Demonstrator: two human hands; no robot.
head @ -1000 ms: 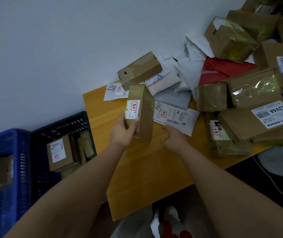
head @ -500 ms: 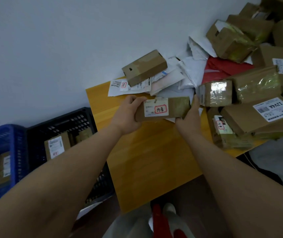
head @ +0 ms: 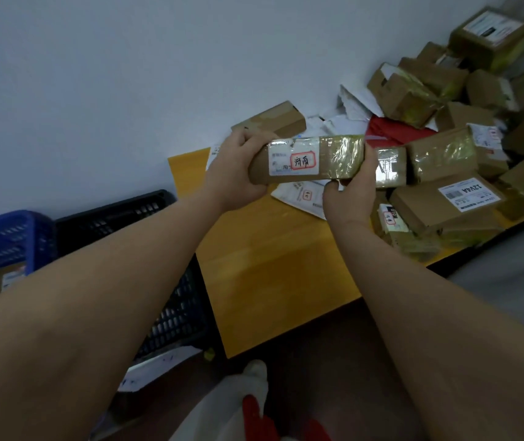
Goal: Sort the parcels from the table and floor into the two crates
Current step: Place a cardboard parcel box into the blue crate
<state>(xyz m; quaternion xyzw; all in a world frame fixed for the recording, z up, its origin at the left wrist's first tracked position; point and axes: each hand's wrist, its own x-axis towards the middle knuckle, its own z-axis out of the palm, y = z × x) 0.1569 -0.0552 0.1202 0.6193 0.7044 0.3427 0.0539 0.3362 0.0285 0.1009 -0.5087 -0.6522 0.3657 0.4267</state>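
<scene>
Both hands hold a small taped cardboard box [head: 330,159] level above the table, its white label with a red-framed handwritten mark facing me. My left hand [head: 235,176] grips its left end and my right hand [head: 353,192] grips its right end. Below on the left stand a black crate [head: 111,214] and a blue crate [head: 3,230]; my left forearm hides most of what lies in them. A heap of cardboard boxes [head: 439,157] and white mailers [head: 305,197] covers the far right of the wooden table [head: 273,275].
A grey wall runs behind the table. A large box marked 12V4A [head: 445,202] lies at the table's right edge. A red bag [head: 391,132] sits in the heap. White paper [head: 159,367] lies on the dark floor by the black crate. My feet show below.
The box was turned from upright in the left hand to lying flat between both hands, then lifted higher and closer to me. The view has tilted up and to the right.
</scene>
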